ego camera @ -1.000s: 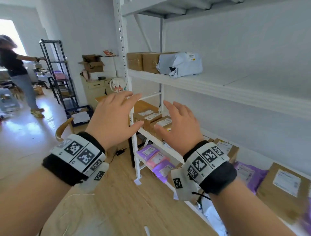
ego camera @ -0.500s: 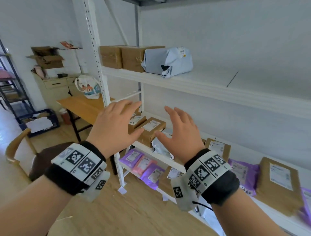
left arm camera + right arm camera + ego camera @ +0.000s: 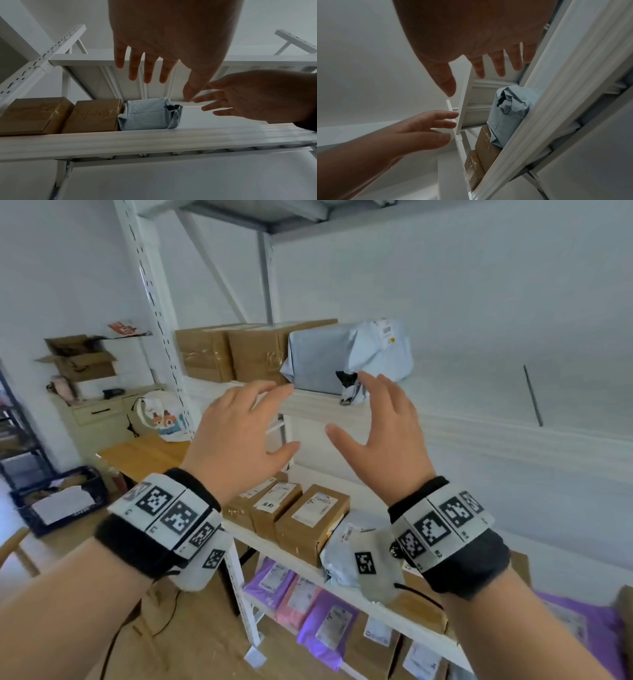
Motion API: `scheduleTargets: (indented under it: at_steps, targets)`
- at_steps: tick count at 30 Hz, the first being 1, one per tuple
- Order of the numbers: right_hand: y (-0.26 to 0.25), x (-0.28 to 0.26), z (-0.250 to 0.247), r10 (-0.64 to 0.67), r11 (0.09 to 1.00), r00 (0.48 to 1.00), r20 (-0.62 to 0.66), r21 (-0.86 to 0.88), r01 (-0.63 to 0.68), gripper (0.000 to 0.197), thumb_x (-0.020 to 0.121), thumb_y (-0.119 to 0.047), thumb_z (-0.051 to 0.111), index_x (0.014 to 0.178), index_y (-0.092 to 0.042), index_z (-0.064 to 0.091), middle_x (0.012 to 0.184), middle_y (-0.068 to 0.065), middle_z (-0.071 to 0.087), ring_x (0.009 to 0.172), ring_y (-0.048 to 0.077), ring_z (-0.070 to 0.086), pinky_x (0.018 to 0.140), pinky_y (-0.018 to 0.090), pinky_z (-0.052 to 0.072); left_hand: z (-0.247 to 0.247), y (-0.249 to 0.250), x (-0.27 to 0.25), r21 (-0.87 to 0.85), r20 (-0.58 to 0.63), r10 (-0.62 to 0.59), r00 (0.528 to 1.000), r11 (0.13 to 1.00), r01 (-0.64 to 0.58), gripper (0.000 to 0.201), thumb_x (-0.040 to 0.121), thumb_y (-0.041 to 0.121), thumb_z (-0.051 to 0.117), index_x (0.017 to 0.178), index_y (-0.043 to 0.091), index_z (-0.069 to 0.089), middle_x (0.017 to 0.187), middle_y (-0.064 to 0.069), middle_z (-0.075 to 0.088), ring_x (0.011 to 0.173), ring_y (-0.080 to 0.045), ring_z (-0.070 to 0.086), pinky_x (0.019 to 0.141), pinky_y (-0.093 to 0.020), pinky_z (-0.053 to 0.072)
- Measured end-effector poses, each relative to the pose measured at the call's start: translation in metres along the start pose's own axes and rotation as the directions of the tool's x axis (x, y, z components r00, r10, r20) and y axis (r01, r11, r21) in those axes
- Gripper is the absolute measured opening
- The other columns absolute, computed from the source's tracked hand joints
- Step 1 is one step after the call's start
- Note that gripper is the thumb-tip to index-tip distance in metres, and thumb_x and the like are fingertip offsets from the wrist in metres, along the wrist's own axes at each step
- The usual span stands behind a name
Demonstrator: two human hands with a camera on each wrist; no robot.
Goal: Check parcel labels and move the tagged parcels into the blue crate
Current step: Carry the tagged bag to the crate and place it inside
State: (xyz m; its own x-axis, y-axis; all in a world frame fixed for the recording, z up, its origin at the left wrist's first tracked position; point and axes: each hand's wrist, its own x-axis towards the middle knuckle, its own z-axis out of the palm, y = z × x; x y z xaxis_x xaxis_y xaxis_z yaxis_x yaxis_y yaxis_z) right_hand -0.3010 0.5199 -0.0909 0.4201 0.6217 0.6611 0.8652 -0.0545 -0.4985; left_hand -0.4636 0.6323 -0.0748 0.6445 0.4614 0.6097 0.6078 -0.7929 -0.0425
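Observation:
A grey-blue plastic mailer parcel (image 3: 329, 361) with a white label lies on the upper white shelf (image 3: 479, 412), next to two taped brown boxes (image 3: 253, 350). Both hands are raised in front of it, empty, fingers spread. My left hand (image 3: 239, 436) hovers just short of the shelf edge, left of the parcel. My right hand (image 3: 380, 433) hovers in front of the parcel's crumpled right end. The left wrist view shows the parcel (image 3: 149, 115) beyond my left hand (image 3: 154, 65); the right wrist view shows the parcel (image 3: 510, 111) past my right hand (image 3: 471, 73). The blue crate (image 3: 58, 501) sits on the floor at far left.
The middle shelf holds labelled brown boxes (image 3: 308, 518) and a white mailer (image 3: 346, 549). Purple and pink mailers (image 3: 308, 611) fill the lower shelf. A wooden table (image 3: 144, 453), a cabinet with open cartons (image 3: 82, 361) and a white upright post (image 3: 161, 313) stand at left.
The view has swung right and up toward the rack. Both open hands have risen from the middle-shelf level to the upper shelf, close to the grey-blue parcel.

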Motion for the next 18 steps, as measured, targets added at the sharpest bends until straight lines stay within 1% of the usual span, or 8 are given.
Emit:
scheduleTargets:
  at_steps: [4, 7, 9, 10, 11, 13, 15, 18]
  targets:
    - [0.013, 0.035, 0.005, 0.000, 1.000, 0.998, -0.063, 0.018, 0.001, 0.077, 0.084, -0.047, 0.062, 0.148, -0.019, 0.028, 0.154, 0.011, 0.026, 0.142, 0.026, 0.021, 0.115, 0.040, 0.022, 0.014, -0.011, 0.031, -0.005, -0.044, -0.001, 0.999, 1.000, 0.001, 0.074, 0.083, 0.052, 0.061, 0.146, 0.023, 0.035, 0.145, -0.003, 0.040, 0.132, -0.026, 0.038, 0.109, -0.044, 0.031]
    - [0.020, 0.055, 0.004, 0.019, 0.999, 0.996, -0.093, 0.038, -0.015, 0.082, 0.079, -0.051, 0.057, 0.147, -0.017, 0.029, 0.152, 0.011, 0.029, 0.142, 0.027, 0.023, 0.115, 0.042, 0.025, 0.021, -0.019, 0.057, -0.020, -0.094, 0.011, 0.996, 1.000, -0.013, 0.075, 0.083, 0.051, 0.062, 0.146, 0.022, 0.036, 0.145, -0.004, 0.041, 0.132, -0.027, 0.038, 0.110, -0.044, 0.030]
    - [0.024, 0.067, 0.002, 0.044, 0.998, 0.995, -0.089, 0.057, -0.039, 0.086, 0.075, -0.054, 0.053, 0.147, -0.016, 0.028, 0.152, 0.010, 0.030, 0.142, 0.025, 0.024, 0.115, 0.043, 0.026, 0.024, -0.022, 0.074, -0.031, -0.131, 0.024, 0.991, 0.999, -0.028, 0.076, 0.082, 0.052, 0.063, 0.146, 0.021, 0.036, 0.145, -0.005, 0.041, 0.131, -0.028, 0.039, 0.110, -0.046, 0.032]
    - [0.026, 0.072, 0.001, 0.054, 0.996, 0.995, -0.087, 0.069, -0.048, 0.086, 0.074, -0.054, 0.053, 0.148, -0.017, 0.028, 0.152, 0.009, 0.030, 0.142, 0.025, 0.024, 0.115, 0.044, 0.026, 0.025, -0.023, 0.083, -0.035, -0.149, 0.029, 0.988, 0.999, -0.034, 0.076, 0.082, 0.053, 0.063, 0.146, 0.021, 0.036, 0.144, -0.006, 0.041, 0.131, -0.028, 0.039, 0.110, -0.047, 0.032]
    - [0.027, 0.075, 0.000, 0.066, 0.995, 0.994, -0.087, 0.085, -0.059, 0.086, 0.075, -0.053, 0.056, 0.148, -0.017, 0.028, 0.152, 0.008, 0.030, 0.142, 0.024, 0.024, 0.115, 0.043, 0.026, 0.026, -0.023, 0.090, -0.039, -0.164, 0.030, 0.986, 0.999, -0.037, 0.076, 0.082, 0.053, 0.063, 0.146, 0.021, 0.036, 0.145, -0.006, 0.041, 0.131, -0.028, 0.039, 0.110, -0.047, 0.032]
    - [0.030, 0.081, -0.002, 0.088, 0.990, 0.992, -0.088, 0.121, -0.077, 0.083, 0.080, -0.044, 0.065, 0.148, -0.016, 0.027, 0.152, 0.008, 0.029, 0.142, 0.025, 0.024, 0.115, 0.044, 0.026, 0.028, -0.024, 0.105, -0.046, -0.185, 0.032, 0.982, 0.998, -0.041, 0.077, 0.082, 0.055, 0.062, 0.146, 0.022, 0.035, 0.146, -0.006, 0.040, 0.132, -0.028, 0.038, 0.110, -0.047, 0.031]
    - [0.032, 0.085, -0.003, 0.099, 0.988, 0.992, -0.083, 0.124, -0.088, 0.081, 0.082, -0.037, 0.068, 0.148, -0.016, 0.026, 0.153, 0.008, 0.027, 0.143, 0.025, 0.023, 0.115, 0.044, 0.025, 0.031, -0.024, 0.117, -0.054, -0.197, 0.036, 0.980, 0.997, -0.048, 0.078, 0.081, 0.057, 0.061, 0.146, 0.024, 0.034, 0.146, -0.006, 0.039, 0.133, -0.028, 0.037, 0.109, -0.047, 0.029]
    - [0.033, 0.090, -0.002, 0.113, 0.988, 0.990, -0.079, 0.115, -0.104, 0.083, 0.082, -0.038, 0.069, 0.148, -0.015, 0.025, 0.153, 0.009, 0.027, 0.143, 0.024, 0.022, 0.115, 0.044, 0.024, 0.035, -0.024, 0.133, -0.068, -0.211, 0.057, 0.976, 0.995, -0.073, 0.079, 0.080, 0.060, 0.060, 0.146, 0.025, 0.034, 0.146, -0.006, 0.040, 0.133, -0.030, 0.036, 0.111, -0.050, 0.027]
